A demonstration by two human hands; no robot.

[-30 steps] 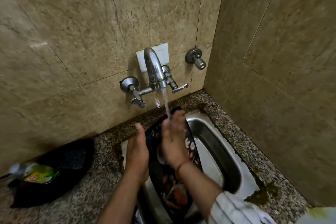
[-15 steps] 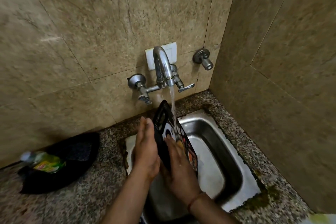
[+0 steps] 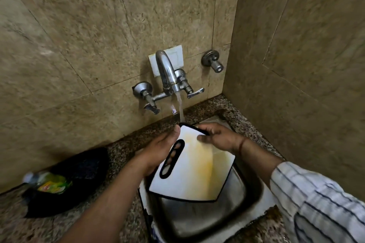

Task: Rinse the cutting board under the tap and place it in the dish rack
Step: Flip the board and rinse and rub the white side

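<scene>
The cutting board (image 3: 194, 171) shows its white, yellow-stained face with a black rim and a slotted handle, held tilted over the steel sink (image 3: 199, 221). My left hand (image 3: 158, 150) grips its left edge, fingers showing through the handle slot. My right hand (image 3: 219, 137) holds the board's far top edge, thumb on the white face. The tap (image 3: 167, 75) on the wall runs, and its stream (image 3: 180, 109) lands on the board's far edge. No dish rack is in view.
A black tray (image 3: 79, 175) with a green-labelled bottle (image 3: 51, 183) sits on the granite counter (image 3: 39, 227) to the left. A second wall valve (image 3: 213, 63) is right of the tap. Tiled walls close in behind and on the right.
The board has been turned over from its dark printed side, held on edge, to its white face lying nearly flat. My right hand shifted from the board's front to its far edge.
</scene>
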